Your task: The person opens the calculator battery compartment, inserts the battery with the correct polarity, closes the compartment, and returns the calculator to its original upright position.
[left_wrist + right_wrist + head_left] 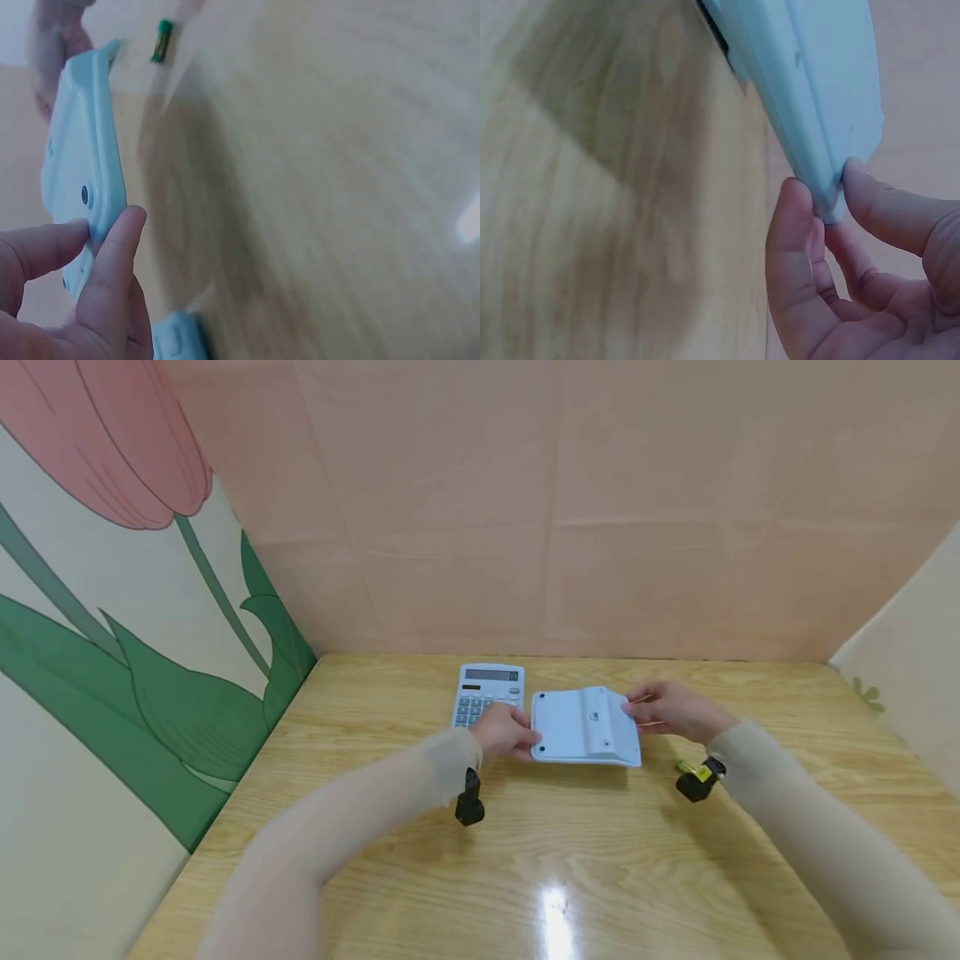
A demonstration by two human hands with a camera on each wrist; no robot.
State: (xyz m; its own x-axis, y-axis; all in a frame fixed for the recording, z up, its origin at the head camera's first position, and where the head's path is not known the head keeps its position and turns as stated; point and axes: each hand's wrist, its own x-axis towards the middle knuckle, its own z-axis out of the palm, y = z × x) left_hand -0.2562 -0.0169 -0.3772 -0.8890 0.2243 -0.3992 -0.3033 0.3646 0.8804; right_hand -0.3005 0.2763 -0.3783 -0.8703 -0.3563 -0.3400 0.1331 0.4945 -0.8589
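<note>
The pale blue, flat rectangular plastic device is held up over the light wood-grain table, its underside facing the head camera, to the right of a whitish-blue calculator with grey keys and a dark display strip. Its casing is smooth and matte with rounded corners; a broad raised ridge runs across it toward the right end, bearing a small dark mark, and beyond the ridge the surface slopes away. Two round dark feet sit at the corners of the left end. Seen edge-on from the left wrist, the body is fairly thin with a bent, thicker profile at the far end. The raised ridge is a closed moulding from this side, and what lies inside it cannot be told. The left hand pinches the left end, thumb beside one dark foot and fingers against the opposite side. The right hand grips the right end at its edge, with the thumb on one face and the index finger on the other. Near the right wrist, a small green cylinder with a gold-toned band lies on the glossy, streaked wood. Behind stands a creased, peach-coloured sheet.
</note>
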